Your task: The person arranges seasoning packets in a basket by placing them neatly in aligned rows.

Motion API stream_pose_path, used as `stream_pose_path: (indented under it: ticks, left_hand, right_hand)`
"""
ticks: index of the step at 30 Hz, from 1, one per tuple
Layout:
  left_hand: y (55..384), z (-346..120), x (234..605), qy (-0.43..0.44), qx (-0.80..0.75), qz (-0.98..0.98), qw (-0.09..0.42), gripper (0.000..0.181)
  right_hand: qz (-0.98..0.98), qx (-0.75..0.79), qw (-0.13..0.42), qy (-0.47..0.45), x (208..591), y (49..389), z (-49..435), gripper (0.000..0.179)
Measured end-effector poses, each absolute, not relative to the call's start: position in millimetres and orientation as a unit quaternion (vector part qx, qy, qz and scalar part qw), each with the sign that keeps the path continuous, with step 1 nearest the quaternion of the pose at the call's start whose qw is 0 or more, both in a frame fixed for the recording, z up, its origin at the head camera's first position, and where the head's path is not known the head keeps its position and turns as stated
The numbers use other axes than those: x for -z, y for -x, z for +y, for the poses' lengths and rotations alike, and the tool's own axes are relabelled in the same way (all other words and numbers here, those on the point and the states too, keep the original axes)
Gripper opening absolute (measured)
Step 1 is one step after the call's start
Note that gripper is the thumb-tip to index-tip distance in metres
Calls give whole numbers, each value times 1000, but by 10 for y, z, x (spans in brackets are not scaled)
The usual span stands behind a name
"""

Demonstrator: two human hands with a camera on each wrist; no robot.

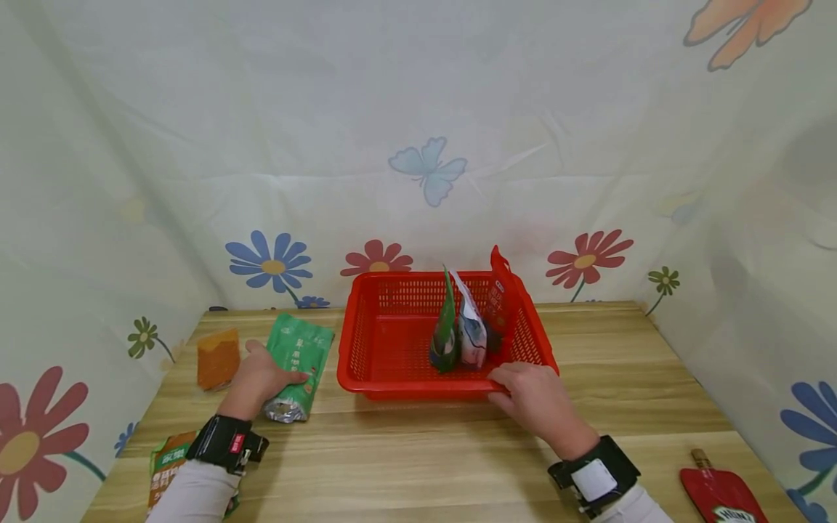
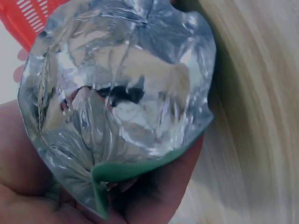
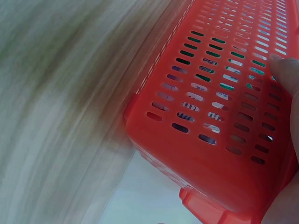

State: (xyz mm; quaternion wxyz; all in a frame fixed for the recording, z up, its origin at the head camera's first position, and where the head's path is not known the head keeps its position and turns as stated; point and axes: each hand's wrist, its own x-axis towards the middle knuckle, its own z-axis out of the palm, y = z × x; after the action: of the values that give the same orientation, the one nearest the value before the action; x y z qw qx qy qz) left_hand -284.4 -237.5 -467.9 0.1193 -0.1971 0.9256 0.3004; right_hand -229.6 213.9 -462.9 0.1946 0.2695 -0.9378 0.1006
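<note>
My left hand (image 1: 260,375) grips a green foil pouch (image 1: 302,349) left of the basket, thumb across its front. In the left wrist view the silvery bottom of the pouch (image 2: 126,93) faces the camera, with fingers curled round its edge. My right hand (image 1: 532,399) holds the near right rim of a red plastic basket (image 1: 392,388). Inside the basket's right half stand a green packet (image 1: 446,334), a white and pink packet (image 1: 472,338) and a red packet (image 1: 503,305). The right wrist view shows the slotted basket wall (image 3: 201,149) with a thumb against it.
An orange-brown packet (image 1: 219,359) lies left of my left hand. Nearer, a brown and green packet (image 1: 171,465) is partly covered by my left forearm. A red Heinz pouch (image 1: 722,497) lies at the front right of the wooden table (image 1: 418,465). A flowered curtain (image 1: 314,131) surrounds the table.
</note>
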Motion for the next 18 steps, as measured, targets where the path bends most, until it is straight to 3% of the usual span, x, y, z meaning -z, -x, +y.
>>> stream_pose_path:
  ticks: [6, 13, 18]
  left_hand:
    - [2809, -2392, 4670, 191, -329, 916, 127, 117]
    - [2743, -2424, 4636, 174, -348, 913, 124, 80]
    - [2693, -2460, 4610, 159, -353, 916, 100, 74]
  right_hand:
    - [-939, -100, 191, -268, 4628, 2295, 2137, 30]
    - [-939, -102, 190, -269, 4634, 2299, 2138, 30]
    - [-939, -104, 190, -268, 4637, 2302, 2143, 30]
